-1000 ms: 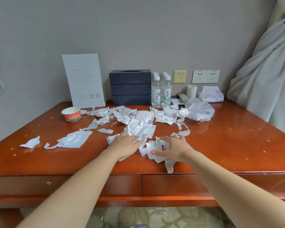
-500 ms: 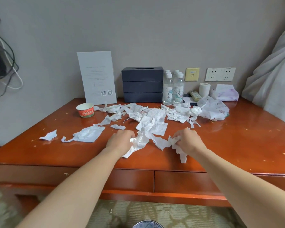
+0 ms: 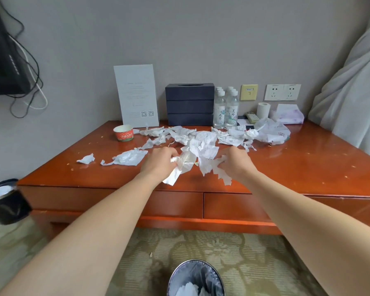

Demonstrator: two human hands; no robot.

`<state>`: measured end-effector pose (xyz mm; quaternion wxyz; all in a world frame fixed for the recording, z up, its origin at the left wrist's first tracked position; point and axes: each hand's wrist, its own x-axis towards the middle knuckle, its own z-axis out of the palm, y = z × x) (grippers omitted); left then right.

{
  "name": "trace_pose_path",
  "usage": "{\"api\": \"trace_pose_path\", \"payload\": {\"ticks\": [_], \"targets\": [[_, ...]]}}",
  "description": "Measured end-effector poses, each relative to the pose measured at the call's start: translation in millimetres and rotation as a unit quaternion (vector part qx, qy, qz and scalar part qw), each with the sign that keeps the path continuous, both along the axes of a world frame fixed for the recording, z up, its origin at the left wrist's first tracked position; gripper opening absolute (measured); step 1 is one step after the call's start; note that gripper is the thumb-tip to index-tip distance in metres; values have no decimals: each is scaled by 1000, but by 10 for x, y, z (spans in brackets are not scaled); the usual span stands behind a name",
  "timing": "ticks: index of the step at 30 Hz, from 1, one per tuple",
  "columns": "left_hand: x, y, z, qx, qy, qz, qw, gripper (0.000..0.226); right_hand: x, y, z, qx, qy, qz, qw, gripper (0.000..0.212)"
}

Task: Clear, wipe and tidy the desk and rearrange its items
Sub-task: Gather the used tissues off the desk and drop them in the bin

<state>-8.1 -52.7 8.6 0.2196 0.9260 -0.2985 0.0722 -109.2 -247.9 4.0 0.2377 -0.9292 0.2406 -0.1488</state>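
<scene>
Red-brown wood fills the view: the tabletop (image 3: 308,167) is strewn with torn paper scraps (image 3: 201,137) from its middle toward the back edge. A tissue box (image 3: 189,104), water bottles (image 3: 225,110) and a sign card (image 3: 136,97) stand there against the wall. Near the front edge the left hand (image 3: 158,162) and right hand (image 3: 233,164) each curl their fingers round a bunch of those scraps, likely gathering them into one load. A waste bin (image 3: 195,278) sits on the floor just below the front edge, probably set there to catch them. A paper cup (image 3: 124,133) stands toward the back left corner.
</scene>
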Motion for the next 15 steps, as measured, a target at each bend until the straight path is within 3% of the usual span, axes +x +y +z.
{"api": "trace_pose_path", "payload": {"ticks": [4, 8, 15], "targets": [[-311, 215, -159, -11, 11, -9, 1000, 28, -263, 278, -108, 4, -1, 11, 1000, 37], [-680, 404, -438, -12, 24, -24, 999, 28, -538, 563, -370, 12, -12, 34, 999, 34], [-1130, 675, -1378, 5, 75, -27, 997, 22, -902, 958, -1186, 46, 56, 60, 996, 42]]}}
